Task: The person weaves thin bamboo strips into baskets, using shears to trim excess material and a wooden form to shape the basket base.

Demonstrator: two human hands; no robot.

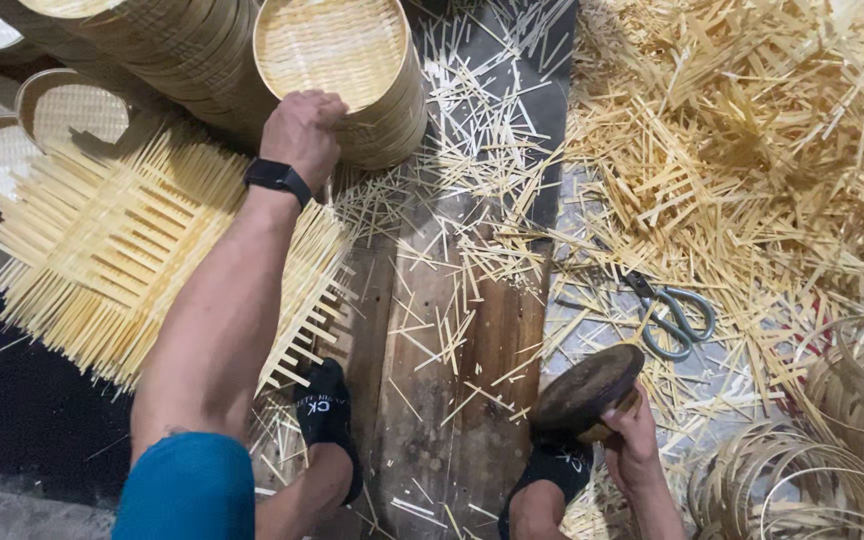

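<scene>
While our left hand point(302, 135) reaches up to the stack point(372, 120) of round woven trays, the step in hand looks to us like taking or steadying the top tray point(330, 48). Beneath our forearm lies the woven mat point(112, 250), its loose strip ends sticking out on all sides, spread flat on the floor just left of the plank point(452, 350). To the right, a heap of cut strips point(742, 140) covers the ground, and bent hoops point(832, 450) pile up at the lower right.

Our left fingers curl closed over the near rim of the stack, knuckles up, so the tray sits directly above and beyond the grip. Our right hand point(632, 440) is closed around the block point(587, 390), a dark round-topped wooden piece, held low near the knee. Scissors point(672, 315) lie just beyond it, untouched.

We judge the next move calls for a firm hold on the rim.
</scene>
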